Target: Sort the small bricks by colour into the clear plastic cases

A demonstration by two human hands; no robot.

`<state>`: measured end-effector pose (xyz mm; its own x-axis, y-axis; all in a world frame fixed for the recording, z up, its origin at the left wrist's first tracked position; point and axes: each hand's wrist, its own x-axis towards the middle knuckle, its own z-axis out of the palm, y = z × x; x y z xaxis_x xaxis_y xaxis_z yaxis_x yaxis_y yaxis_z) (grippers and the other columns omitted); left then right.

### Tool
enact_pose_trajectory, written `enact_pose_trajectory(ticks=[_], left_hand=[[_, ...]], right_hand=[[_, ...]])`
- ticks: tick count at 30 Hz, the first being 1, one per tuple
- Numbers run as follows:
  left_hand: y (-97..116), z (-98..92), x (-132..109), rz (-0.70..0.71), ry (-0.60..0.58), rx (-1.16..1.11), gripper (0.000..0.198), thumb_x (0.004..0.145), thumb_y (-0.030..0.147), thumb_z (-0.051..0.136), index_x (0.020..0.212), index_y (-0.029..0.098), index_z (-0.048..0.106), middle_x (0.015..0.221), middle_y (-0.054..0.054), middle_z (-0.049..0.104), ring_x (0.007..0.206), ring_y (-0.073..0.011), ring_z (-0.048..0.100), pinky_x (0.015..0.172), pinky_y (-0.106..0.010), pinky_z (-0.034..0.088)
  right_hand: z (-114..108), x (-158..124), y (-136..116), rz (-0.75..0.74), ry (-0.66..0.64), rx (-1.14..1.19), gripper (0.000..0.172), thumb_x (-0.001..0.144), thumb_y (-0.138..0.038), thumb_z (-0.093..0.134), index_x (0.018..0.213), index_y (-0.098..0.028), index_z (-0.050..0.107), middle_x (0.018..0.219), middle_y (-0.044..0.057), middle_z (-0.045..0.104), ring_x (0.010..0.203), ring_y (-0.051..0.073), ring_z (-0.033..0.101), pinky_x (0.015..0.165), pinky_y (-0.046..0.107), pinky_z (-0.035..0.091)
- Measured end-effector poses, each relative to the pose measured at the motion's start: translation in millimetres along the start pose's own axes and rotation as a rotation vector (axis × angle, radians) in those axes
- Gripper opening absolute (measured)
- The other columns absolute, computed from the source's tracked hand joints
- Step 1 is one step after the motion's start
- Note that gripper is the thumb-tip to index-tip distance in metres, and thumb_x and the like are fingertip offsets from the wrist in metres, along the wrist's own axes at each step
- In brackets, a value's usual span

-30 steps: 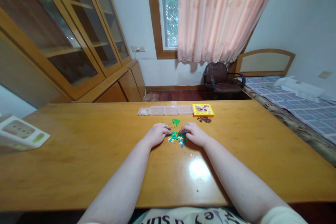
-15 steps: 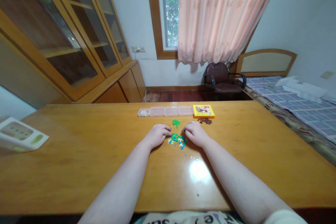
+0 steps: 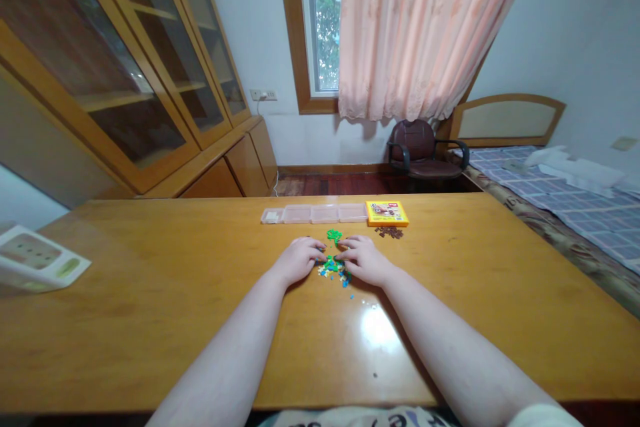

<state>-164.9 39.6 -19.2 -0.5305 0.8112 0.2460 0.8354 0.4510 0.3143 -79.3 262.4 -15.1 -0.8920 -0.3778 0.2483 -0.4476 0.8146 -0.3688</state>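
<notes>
A mixed heap of small building bricks (image 3: 331, 269), green, blue, white and yellow, lies on the wooden table between my two hands. My left hand (image 3: 300, 261) rests at the heap's left edge, fingers stretched and slightly apart. From the other side, my right hand (image 3: 367, 260) reaches over the heap with its fingers extended and parted, the tips among green bricks. Whether a tiny brick sits under either hand's fingertips is too small to make out. Just beyond is a separate pile of green bricks (image 3: 334, 235). A brown brick pile (image 3: 389, 232) lies farther right.
Clear plastic compartments (image 3: 325, 215) stand in a row at the table's far edge, beside a yellow box (image 3: 387, 213). A white container (image 3: 43, 259) is at the left. One blue brick (image 3: 352, 296) and a dark piece (image 3: 375, 375) lie nearer me on the table (image 3: 175, 320).
My right hand has moved left, in over the mixed heap, and its fingers have stretched out. My left hand has stayed nearly in place.
</notes>
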Motion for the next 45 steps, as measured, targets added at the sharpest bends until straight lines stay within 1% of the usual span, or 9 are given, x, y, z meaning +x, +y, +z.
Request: enact_pose_trajectory(ticks=[7, 12, 15, 19, 23, 28, 35, 42, 45], left_hand=[[-1, -0.9, 1, -0.051, -0.010, 0.021, 0.032, 0.076, 0.005, 0.052, 0.081, 0.027, 0.075, 0.106, -0.001, 0.068, 0.099, -0.0179, 0.060, 0.094, -0.036, 0.044], [-3, -3.9, 1, -0.109, 0.012, 0.035, 0.032, 0.074, 0.003, 0.050, 0.073, 0.025, 0.074, 0.104, -0.002, 0.069, 0.099, -0.0183, 0.060, 0.094, -0.036, 0.044], [-2, -2.6, 1, -0.089, 0.022, 0.028, 0.034, 0.074, 0.003, 0.049, 0.082, 0.026, 0.074, 0.106, -0.002, 0.068, 0.101, -0.0183, 0.059, 0.095, -0.036, 0.043], [-1, 0.2, 1, -0.028, -0.014, 0.015, 0.032, 0.078, 0.007, 0.052, 0.089, 0.028, 0.074, 0.107, -0.001, 0.068, 0.102, -0.0178, 0.059, 0.095, -0.035, 0.043], [-1, -1.6, 2, -0.088, -0.003, 0.044, 0.032, 0.076, 0.006, 0.051, 0.083, 0.027, 0.074, 0.107, -0.002, 0.068, 0.100, -0.0182, 0.059, 0.094, -0.036, 0.043], [-3, -6.4, 1, -0.188, 0.060, 0.050, 0.031, 0.071, 0.003, 0.049, 0.065, 0.022, 0.072, 0.102, -0.003, 0.069, 0.099, -0.0203, 0.060, 0.094, -0.038, 0.044], [9, -4.5, 2, -0.021, 0.012, -0.053, 0.035, 0.072, 0.002, 0.048, 0.076, 0.025, 0.074, 0.104, 0.000, 0.068, 0.099, -0.0167, 0.059, 0.095, -0.036, 0.043], [10, 1.6, 4, -0.006, 0.005, -0.082, 0.034, 0.076, 0.005, 0.051, 0.084, 0.027, 0.075, 0.102, -0.001, 0.069, 0.097, -0.0159, 0.060, 0.094, -0.035, 0.044], [9, 2.0, 4, -0.005, 0.008, -0.068, 0.033, 0.078, 0.006, 0.051, 0.089, 0.028, 0.074, 0.101, -0.002, 0.069, 0.097, -0.0166, 0.060, 0.093, -0.036, 0.044]], right_hand=[[2, 1, -1, 0.114, 0.013, -0.053, 0.034, 0.086, -0.031, 0.051, 0.117, -0.024, 0.063, 0.132, 0.010, 0.051, 0.120, 0.028, 0.038, 0.101, 0.048, 0.027], [2, 1, -5, 0.018, -0.046, -0.007, 0.036, 0.086, -0.035, 0.054, 0.121, -0.029, 0.060, 0.136, 0.008, 0.046, 0.126, 0.028, 0.034, 0.104, 0.049, 0.024], [4, 1, -6, 0.024, -0.070, -0.023, 0.034, 0.086, -0.036, 0.053, 0.119, -0.031, 0.061, 0.137, 0.008, 0.045, 0.128, 0.030, 0.031, 0.105, 0.052, 0.021], [7, 1, -4, 0.092, -0.034, -0.060, 0.033, 0.089, -0.036, 0.049, 0.118, -0.029, 0.062, 0.137, 0.009, 0.045, 0.129, 0.031, 0.030, 0.105, 0.054, 0.019], [7, 2, 3, 0.129, 0.085, -0.013, 0.030, 0.089, -0.028, 0.046, 0.112, -0.024, 0.066, 0.129, 0.008, 0.054, 0.124, 0.027, 0.038, 0.105, 0.049, 0.025], [3, 2, 16, 0.065, 0.183, 0.152, 0.030, 0.091, -0.025, 0.043, 0.093, -0.024, 0.073, 0.109, 0.005, 0.067, 0.108, 0.021, 0.051, 0.098, 0.043, 0.034], [3, 0, 14, -0.017, 0.114, 0.176, 0.030, 0.090, -0.028, 0.046, 0.082, -0.027, 0.075, 0.110, 0.001, 0.067, 0.113, 0.022, 0.048, 0.099, 0.042, 0.033], [4, 1, 9, 0.067, 0.073, 0.054, 0.029, 0.091, -0.030, 0.046, 0.083, -0.025, 0.074, 0.113, 0.003, 0.066, 0.118, 0.025, 0.045, 0.101, 0.047, 0.029], [2, 2, 8, 0.045, 0.084, 0.047, 0.027, 0.091, -0.030, 0.047, 0.089, -0.026, 0.073, 0.114, 0.004, 0.065, 0.118, 0.024, 0.045, 0.101, 0.047, 0.030]])
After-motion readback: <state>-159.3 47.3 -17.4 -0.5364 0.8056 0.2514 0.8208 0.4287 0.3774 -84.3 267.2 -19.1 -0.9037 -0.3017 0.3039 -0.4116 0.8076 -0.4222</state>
